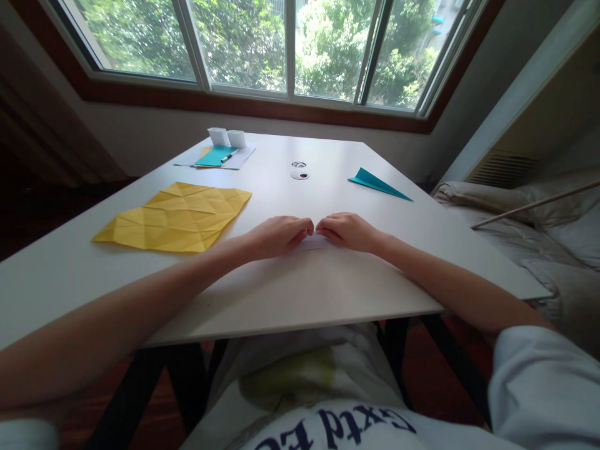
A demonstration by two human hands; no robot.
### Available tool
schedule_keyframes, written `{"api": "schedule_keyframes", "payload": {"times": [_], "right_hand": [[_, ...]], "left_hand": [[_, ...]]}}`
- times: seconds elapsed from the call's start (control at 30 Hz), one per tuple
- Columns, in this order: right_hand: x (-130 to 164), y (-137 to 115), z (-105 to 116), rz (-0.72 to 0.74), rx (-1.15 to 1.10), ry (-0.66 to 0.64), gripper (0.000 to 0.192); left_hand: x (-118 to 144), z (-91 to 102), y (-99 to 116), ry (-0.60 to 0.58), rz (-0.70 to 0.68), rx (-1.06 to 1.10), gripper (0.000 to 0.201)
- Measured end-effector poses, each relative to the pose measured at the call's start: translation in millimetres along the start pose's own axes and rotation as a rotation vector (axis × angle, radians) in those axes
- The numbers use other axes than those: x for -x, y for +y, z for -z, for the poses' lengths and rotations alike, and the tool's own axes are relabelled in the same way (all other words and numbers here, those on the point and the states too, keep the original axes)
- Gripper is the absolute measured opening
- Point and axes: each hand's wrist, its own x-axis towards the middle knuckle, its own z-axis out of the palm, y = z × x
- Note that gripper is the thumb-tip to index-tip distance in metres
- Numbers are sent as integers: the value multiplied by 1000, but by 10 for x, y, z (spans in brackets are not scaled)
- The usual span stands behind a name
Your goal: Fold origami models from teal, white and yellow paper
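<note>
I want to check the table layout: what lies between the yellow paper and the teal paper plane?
In the head view, two small round discs lie between the yellow paper and the teal plane; otherwise bare table.

Smooth matt white table; creased matt yellow paper sheet at left; teal folded paper upper right looked smooth; white paper under hands.

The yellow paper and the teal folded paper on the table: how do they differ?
The yellow paper lies opened out, broad and covered with crease lines; the teal folded paper is folded into a narrow pointed shape. The yellow paper is much larger and lies left of the hands, the teal one right. Both lie on the white table, untouched.
</note>
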Motion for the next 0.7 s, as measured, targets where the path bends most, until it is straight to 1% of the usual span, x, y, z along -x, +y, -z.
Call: {"api": "schedule_keyframes", "payload": {"times": [0.2, 0.33, 0.47, 0.7], "right_hand": [[-6, 22, -50, -52, -2, -7, 24], [6, 16, -47, -48, 7, -2, 27], [17, 14, -40, -42, 0, 16, 26], [1, 22, -44, -27, -23, -21, 27]], "left_hand": [[-3, -65, -17, 19, 21, -10, 21], [0, -77, -16, 3, 55, -53, 21], [-5, -77, -7, -7, 80, -68, 21], [0, -80, 8, -12, 94, -86, 22]]}}
